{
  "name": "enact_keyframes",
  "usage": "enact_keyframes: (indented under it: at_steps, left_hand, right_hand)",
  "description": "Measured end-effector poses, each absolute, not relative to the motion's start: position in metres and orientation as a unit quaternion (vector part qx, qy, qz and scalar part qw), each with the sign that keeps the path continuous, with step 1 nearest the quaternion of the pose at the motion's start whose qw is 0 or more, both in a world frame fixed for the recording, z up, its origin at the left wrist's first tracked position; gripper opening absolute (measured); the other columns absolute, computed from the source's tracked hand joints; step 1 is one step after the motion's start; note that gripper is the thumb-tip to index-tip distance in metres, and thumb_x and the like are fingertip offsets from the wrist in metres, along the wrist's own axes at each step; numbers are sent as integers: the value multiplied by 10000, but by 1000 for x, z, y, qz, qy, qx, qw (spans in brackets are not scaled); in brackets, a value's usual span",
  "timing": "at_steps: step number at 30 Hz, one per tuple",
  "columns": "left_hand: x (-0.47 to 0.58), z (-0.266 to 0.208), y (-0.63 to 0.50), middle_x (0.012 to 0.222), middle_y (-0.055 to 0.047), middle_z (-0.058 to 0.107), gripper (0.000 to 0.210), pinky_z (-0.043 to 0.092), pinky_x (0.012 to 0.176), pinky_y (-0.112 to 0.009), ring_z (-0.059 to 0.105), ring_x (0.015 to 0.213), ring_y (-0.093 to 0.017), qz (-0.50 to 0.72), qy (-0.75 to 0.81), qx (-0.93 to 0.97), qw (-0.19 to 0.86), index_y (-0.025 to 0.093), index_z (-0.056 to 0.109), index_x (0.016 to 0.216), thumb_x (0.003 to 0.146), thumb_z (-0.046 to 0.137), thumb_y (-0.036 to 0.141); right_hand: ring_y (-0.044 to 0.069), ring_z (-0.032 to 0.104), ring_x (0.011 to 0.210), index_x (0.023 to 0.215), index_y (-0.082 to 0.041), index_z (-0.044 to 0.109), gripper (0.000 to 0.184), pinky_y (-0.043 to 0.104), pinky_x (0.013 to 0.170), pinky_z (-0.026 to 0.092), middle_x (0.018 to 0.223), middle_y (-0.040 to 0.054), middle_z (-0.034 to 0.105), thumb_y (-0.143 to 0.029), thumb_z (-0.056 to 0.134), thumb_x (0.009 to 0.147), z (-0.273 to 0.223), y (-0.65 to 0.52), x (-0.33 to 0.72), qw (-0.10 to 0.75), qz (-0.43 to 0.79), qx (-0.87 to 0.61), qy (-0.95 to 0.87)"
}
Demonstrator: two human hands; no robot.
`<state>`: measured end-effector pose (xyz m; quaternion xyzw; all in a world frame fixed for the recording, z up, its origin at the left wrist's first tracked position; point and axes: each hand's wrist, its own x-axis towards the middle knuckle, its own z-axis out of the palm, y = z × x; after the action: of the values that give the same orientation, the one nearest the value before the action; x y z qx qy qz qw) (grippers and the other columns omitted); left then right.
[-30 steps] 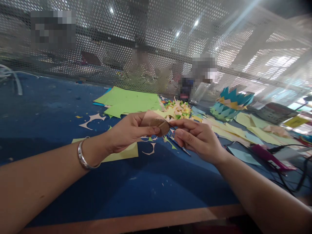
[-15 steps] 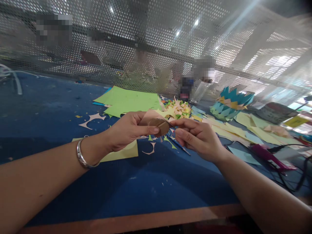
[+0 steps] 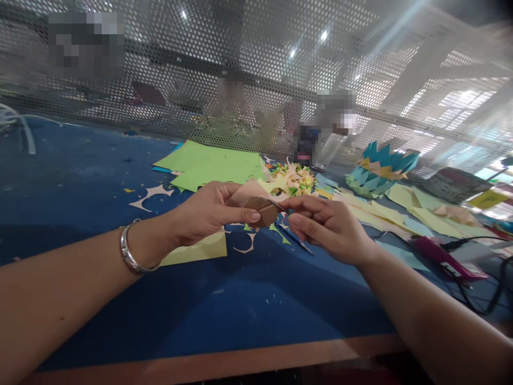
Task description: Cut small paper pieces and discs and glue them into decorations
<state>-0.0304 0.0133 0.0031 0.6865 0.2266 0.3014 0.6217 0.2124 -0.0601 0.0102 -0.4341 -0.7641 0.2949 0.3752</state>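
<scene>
Cut scraps (image 3: 297, 179) dot the worktop (image 3: 240, 305), but seemingly unfinished pink paper (image 3: 251, 191) at frame centre juts past the brown disc (image 3: 267, 214), both pinched by the left hand (image 3: 206, 215); the right hand (image 3: 331, 227) curls at their edge, grip unclear.

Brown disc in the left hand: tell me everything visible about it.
The brown disc looks like cardboard: flat, roundish, with a line across its face. The left hand holds it above the blue table, thumb on its near face, pale pink paper behind it. The right hand is by its right edge; whether it touches the disc is unclear.
</scene>
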Motion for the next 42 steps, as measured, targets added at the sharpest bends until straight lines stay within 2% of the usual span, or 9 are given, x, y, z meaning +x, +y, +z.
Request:
enact_keyframes:
  at_steps: [8, 17, 22, 29, 33, 38, 42]
  left_hand:
    - [-32, 4, 14, 920, -60, 798, 156, 531, 833, -296, 709, 846, -177, 280, 234, 696, 618, 190, 821, 937, 805, 816, 272]
    - [-33, 3, 17, 879, -62, 779, 105, 529, 830, -319, 695, 839, -189, 253, 203, 735, 596, 206, 819, 885, 841, 771, 288]
    - [-34, 3, 18, 876, -60, 769, 105, 535, 823, -320, 691, 840, -193, 248, 193, 735, 600, 200, 816, 895, 840, 776, 280]
    - [-33, 3, 16, 845, -62, 784, 87, 562, 782, -315, 706, 790, -185, 223, 197, 722, 624, 202, 818, 884, 836, 778, 262]
    - [-33, 1, 17, 867, -72, 789, 107, 578, 787, -335, 716, 795, -196, 226, 199, 722, 622, 200, 821, 890, 822, 793, 279]
    - [-34, 2, 18, 845, -64, 784, 117, 583, 799, -335, 722, 786, -192, 209, 199, 728, 621, 182, 815, 884, 818, 794, 276]
    - [-35, 0, 20, 847, -49, 786, 84, 569, 818, -285, 716, 784, -157, 194, 199, 733, 621, 172, 815, 881, 839, 779, 235]
  right_hand:
    - [105, 496, 559, 1188, -139, 732, 367, 216, 508, 409, 648, 6, 618, -427, 630, 985, 9, -60, 215, 366, 259, -449, -773]
    - [97, 532, 575, 1185, -140, 714, 361, 211, 481, 377, 808, 50, 697, -424, 636, 975, 8, -59, 215, 355, 287, -442, -772]
    - [90, 521, 564, 1171, -133, 709, 331, 205, 483, 369, 725, 13, 643, -395, 620, 989, 9, -59, 215, 345, 288, -431, -782]
    - [68, 451, 486, 1161, -144, 711, 308, 212, 420, 272, 670, -17, 610, -381, 639, 977, 10, -59, 213, 332, 285, -434, -787]
    - [70, 451, 472, 1150, -145, 716, 285, 213, 415, 269, 613, -37, 563, -359, 628, 983, 11, -60, 213, 327, 273, -433, -794]
    - [74, 470, 499, 1162, -133, 715, 286, 214, 458, 317, 641, -28, 591, -339, 631, 983, 9, -59, 213, 322, 268, -434, -798]
    - [97, 561, 623, 1190, -127, 714, 294, 222, 542, 388, 803, 21, 688, -310, 620, 981, 9, -58, 212, 315, 283, -412, -807]
